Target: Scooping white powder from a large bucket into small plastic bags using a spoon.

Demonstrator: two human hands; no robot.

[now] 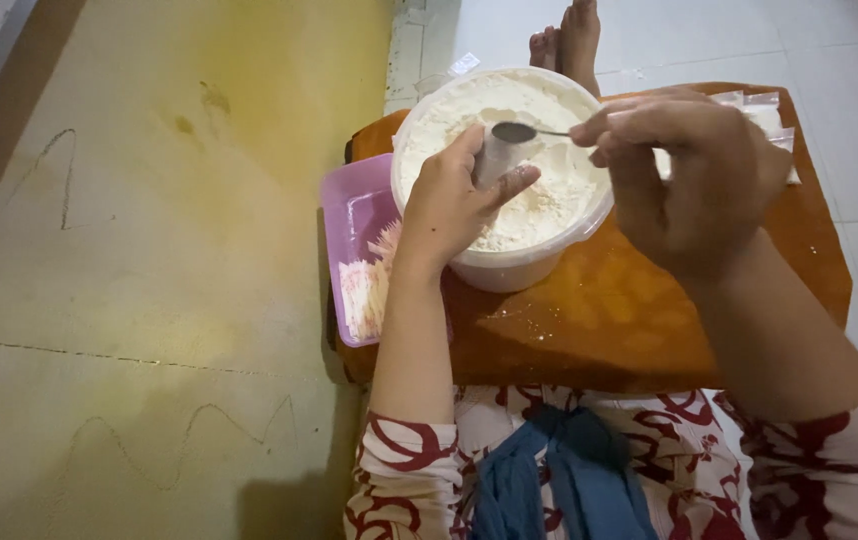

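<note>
Over the far-left part of the low orange table [639,310], a round white tub [509,265] heaped with white powder [539,200], its wall reaching past the table's far edge. Above the powder, left hand [454,205] wrapped around a small clear pouch [494,155] held upright, fingers and thumb closed on its sides, mouth of the pouch facing up. At that mouth, bowl of a small metal spoon [516,132], level, touching or just over the opening; whether powder lies in the bowl cannot be told. Right hand [689,175] to the right of it, over the tub's right rim, fingertips pinched tight on the spoon's thin handle. Against the table's left edge, just beside the tub, a lilac plastic box [349,215], open, with a pale bundle of thin sticks or strips [367,285] lying in its near half; exact kind too blurred to tell. At the far-right corner, a few small clear packets [767,112] filled with white, partly hidden behind the right hand. Beyond the far edge, bare toes [567,38] on white floor tiles [849,60]. Along the near edge, red-and-white patterned sleeves [399,470] and a blue cloth [559,470] in the lap.
</note>
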